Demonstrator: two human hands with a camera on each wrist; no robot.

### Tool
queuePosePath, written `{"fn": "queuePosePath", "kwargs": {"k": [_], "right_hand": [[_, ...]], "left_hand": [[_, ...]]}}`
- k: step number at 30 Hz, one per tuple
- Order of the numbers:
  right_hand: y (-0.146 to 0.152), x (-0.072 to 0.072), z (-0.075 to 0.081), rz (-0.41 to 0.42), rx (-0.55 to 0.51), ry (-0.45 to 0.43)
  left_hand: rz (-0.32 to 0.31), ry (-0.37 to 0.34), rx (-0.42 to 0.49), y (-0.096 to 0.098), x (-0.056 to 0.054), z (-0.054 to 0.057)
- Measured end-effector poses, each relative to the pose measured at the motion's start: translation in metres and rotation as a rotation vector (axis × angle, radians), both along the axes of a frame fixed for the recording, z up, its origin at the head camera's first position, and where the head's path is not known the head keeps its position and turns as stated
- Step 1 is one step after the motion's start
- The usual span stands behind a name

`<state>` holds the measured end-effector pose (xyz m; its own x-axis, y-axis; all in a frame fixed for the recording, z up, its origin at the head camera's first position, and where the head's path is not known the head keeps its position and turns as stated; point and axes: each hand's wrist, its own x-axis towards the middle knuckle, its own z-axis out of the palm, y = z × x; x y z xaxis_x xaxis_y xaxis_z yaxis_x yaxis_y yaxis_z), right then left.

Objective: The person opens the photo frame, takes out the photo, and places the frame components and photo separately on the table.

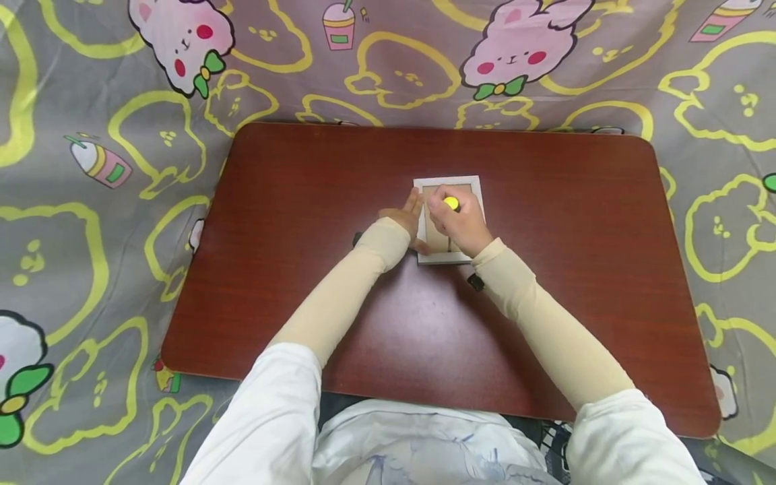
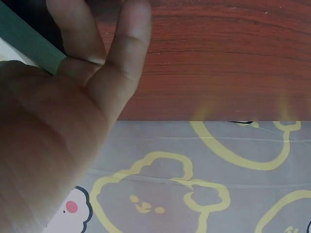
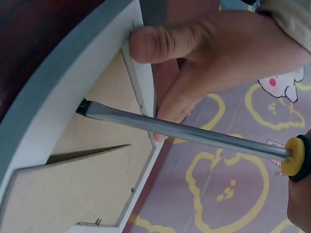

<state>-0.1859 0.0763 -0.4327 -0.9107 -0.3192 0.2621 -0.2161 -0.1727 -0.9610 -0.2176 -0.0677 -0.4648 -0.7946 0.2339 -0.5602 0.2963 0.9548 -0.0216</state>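
A picture frame (image 1: 445, 180) with a pale rim lies back side up, its brown backing board (image 3: 107, 174) showing. My right hand (image 1: 461, 219) grips a flat-blade screwdriver (image 3: 194, 133) by its yellow and dark handle (image 1: 451, 202). In the right wrist view the blade's tip is right at the rim's inner edge, against the board. A dark wedge-shaped gap (image 3: 82, 154) shows in the board nearby. My left hand (image 1: 401, 215) lies along the frame's left side, thumb (image 3: 146, 44) and fingers touching the rim. Two of its fingers (image 2: 124, 58) extend loosely beside the frame.
The frame is on a reddish-brown wooden table (image 1: 327, 175) with rounded corners. Patterned grey cloth (image 1: 388, 67) with yellow outlines and pink rabbit faces hangs behind and beside it. Small metal tabs (image 3: 97, 222) stand along the frame's inner edge.
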Motion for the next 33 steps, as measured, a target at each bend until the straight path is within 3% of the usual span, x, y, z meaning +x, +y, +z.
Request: {"fn": "queuePosePath", "kwargs": {"k": [4,9,12,15,18,23,30,33], "right_hand": [[0.002,0.007,-0.002,-0.028,0.019,0.066],[0.003,0.018,-0.005,-0.051,0.120,0.181],[0.004,0.018,-0.005,-0.045,0.101,0.175],[0.007,0.008,-0.003,-0.057,-0.034,0.087],[0.013,-0.008,-0.003,-0.066,-0.242,-0.050],[0.033,-0.028,-0.012,-0.108,-0.473,-0.217],[0.071,-0.035,-0.032,-0.251,-0.892,-0.438],[0.083,-0.035,-0.041,-0.309,-0.996,-0.477]], "left_hand": [[-0.002,-0.024,-0.041,0.002,-0.006,-0.009],[-0.023,-0.008,-0.056,0.003,-0.006,-0.012],[-0.026,-0.007,-0.053,0.003,-0.007,-0.014],[-0.016,-0.016,-0.024,0.002,-0.005,-0.008],[-0.016,-0.012,0.017,0.000,-0.001,0.002],[-0.036,0.014,0.073,-0.003,0.005,0.009],[-0.037,-0.011,0.081,-0.003,0.004,0.007],[-0.032,-0.003,0.095,-0.005,0.003,0.008]]}}
